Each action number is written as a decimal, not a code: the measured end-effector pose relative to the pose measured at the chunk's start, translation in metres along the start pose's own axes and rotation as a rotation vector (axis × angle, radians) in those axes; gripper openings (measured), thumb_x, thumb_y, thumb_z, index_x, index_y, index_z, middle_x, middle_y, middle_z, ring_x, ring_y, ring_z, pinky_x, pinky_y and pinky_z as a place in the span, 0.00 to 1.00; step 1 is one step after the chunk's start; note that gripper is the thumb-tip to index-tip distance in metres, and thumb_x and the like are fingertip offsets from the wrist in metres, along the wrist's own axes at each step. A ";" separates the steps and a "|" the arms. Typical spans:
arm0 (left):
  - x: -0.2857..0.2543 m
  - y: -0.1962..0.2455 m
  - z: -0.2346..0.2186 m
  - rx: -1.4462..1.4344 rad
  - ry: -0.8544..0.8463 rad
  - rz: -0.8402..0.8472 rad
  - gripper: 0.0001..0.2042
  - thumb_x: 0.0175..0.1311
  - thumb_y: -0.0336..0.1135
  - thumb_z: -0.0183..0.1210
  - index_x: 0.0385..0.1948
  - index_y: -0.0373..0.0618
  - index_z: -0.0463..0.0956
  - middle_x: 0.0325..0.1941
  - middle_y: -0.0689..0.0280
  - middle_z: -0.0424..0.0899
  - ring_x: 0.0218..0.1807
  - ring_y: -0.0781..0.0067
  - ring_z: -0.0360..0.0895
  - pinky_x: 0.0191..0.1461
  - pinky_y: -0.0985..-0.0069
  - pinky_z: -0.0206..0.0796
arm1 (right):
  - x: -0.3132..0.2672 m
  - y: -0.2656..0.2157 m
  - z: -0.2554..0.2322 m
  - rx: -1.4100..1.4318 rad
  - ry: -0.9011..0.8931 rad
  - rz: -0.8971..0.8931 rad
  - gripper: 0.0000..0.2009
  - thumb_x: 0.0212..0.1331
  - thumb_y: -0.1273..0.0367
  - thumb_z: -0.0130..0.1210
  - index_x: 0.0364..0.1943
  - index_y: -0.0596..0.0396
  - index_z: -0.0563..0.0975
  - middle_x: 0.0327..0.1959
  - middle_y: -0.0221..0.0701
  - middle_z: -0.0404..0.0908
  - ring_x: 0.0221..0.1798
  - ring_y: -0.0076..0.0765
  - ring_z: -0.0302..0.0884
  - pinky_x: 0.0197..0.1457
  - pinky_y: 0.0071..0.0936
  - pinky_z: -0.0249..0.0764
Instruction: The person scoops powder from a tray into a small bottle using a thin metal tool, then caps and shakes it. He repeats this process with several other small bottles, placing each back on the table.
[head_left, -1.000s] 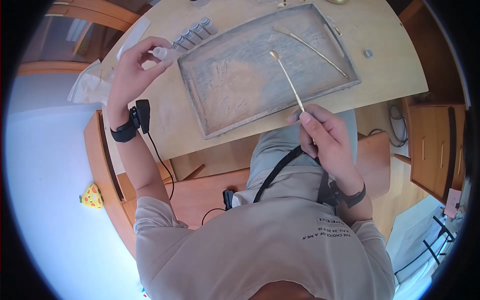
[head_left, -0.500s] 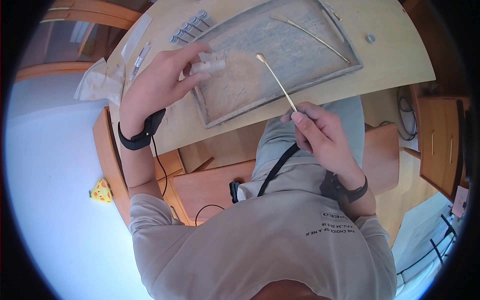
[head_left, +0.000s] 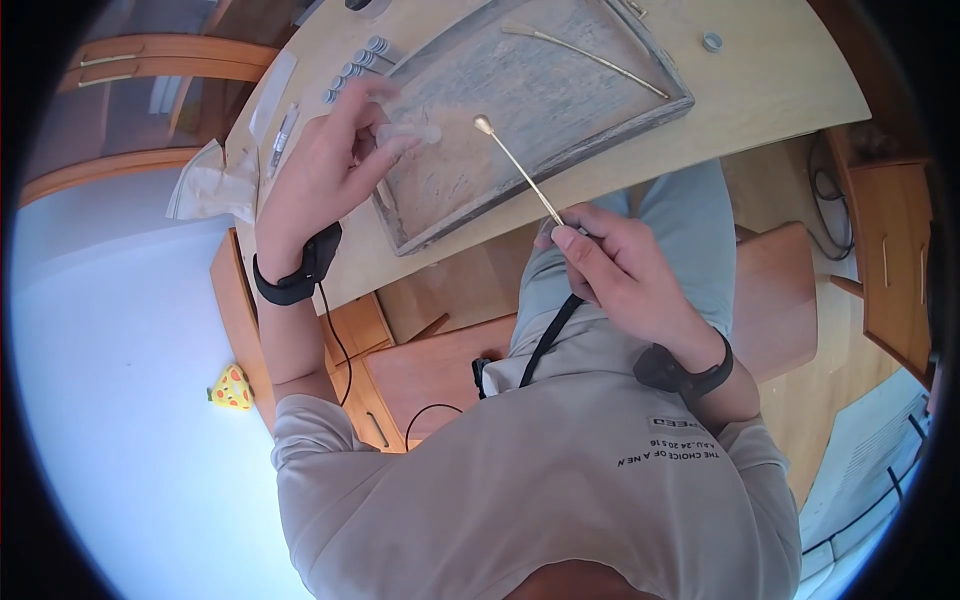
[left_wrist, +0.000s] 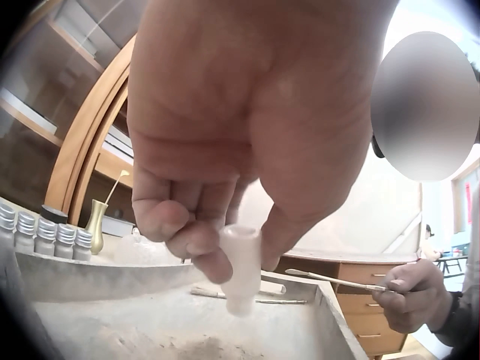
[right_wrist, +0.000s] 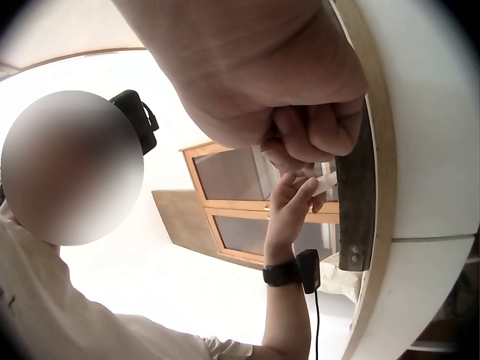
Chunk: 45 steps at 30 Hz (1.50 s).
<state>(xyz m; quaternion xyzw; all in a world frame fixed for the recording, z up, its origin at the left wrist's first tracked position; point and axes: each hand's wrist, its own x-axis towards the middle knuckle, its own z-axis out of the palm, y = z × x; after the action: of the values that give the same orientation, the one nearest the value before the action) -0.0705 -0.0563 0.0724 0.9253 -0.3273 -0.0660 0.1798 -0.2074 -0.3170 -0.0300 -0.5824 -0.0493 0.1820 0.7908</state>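
Observation:
My left hand (head_left: pixel 335 165) holds a small clear glass vial (left_wrist: pixel 241 274) between thumb and fingers above the left part of a shallow grey tray (head_left: pixel 425 242). The vial has no cap, and its narrower neck points downward in the left wrist view. My right hand (head_left: pixel 625 255) grips the thin handle of a long brass spoon (head_left: pixel 483 124) near the tray's front edge. The spoon's small bowl is over the tray, to the right of the vial. Brownish powder (left_wrist: pixel 210 348) is spread on the tray floor. A second brass tool with a flattened end (head_left: pixel 590 58) lies in the tray.
Several capped vials (head_left: pixel 350 70) stand in a row behind the tray's left side. A pen (head_left: pixel 283 140), a white cloth bag (head_left: pixel 215 185) and a paper strip (head_left: pixel 272 95) lie left. A small grey cap (head_left: pixel 712 42) is on the right, and a brass vase (left_wrist: pixel 97 226) stands behind.
The left hand has moved right from beside the row of vials to over the tray, taking the vial along and tipping it. The spoon's bowl has shifted left toward the vial.

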 end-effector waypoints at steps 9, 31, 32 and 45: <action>-0.004 0.003 0.007 -0.051 0.108 -0.058 0.15 0.67 0.33 0.64 0.50 0.39 0.73 0.26 0.60 0.79 0.23 0.69 0.73 0.29 0.74 0.64 | -0.003 0.004 -0.006 0.025 0.001 -0.002 0.11 0.76 0.70 0.47 0.42 0.66 0.77 0.16 0.21 0.66 0.20 0.14 0.59 0.24 0.22 0.60; -0.044 -0.038 0.040 -0.435 0.251 -0.074 0.14 0.58 0.16 0.66 0.42 0.39 0.75 0.51 0.60 0.84 0.49 0.76 0.78 0.53 0.77 0.71 | 0.008 0.006 0.000 -0.003 -0.032 0.063 0.11 0.76 0.70 0.48 0.39 0.66 0.76 0.16 0.22 0.66 0.20 0.14 0.60 0.24 0.21 0.61; -0.044 -0.036 0.040 -0.438 0.257 -0.090 0.13 0.58 0.15 0.66 0.43 0.39 0.75 0.51 0.60 0.84 0.49 0.76 0.78 0.53 0.77 0.71 | 0.007 0.008 0.001 -0.007 -0.035 0.061 0.11 0.75 0.70 0.48 0.39 0.66 0.76 0.16 0.22 0.66 0.20 0.14 0.60 0.24 0.22 0.61; -0.023 -0.016 0.023 0.267 0.275 0.265 0.20 0.48 0.18 0.68 0.46 0.40 0.79 0.44 0.58 0.81 0.46 0.54 0.78 0.45 0.66 0.74 | 0.007 0.011 0.003 -0.072 -0.043 0.054 0.11 0.74 0.70 0.49 0.40 0.67 0.77 0.15 0.26 0.68 0.20 0.17 0.62 0.24 0.25 0.62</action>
<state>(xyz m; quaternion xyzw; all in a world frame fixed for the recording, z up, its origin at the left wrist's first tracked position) -0.0845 -0.0370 0.0450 0.8902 -0.4240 0.1287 0.1057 -0.2045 -0.3095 -0.0400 -0.6075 -0.0568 0.2140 0.7629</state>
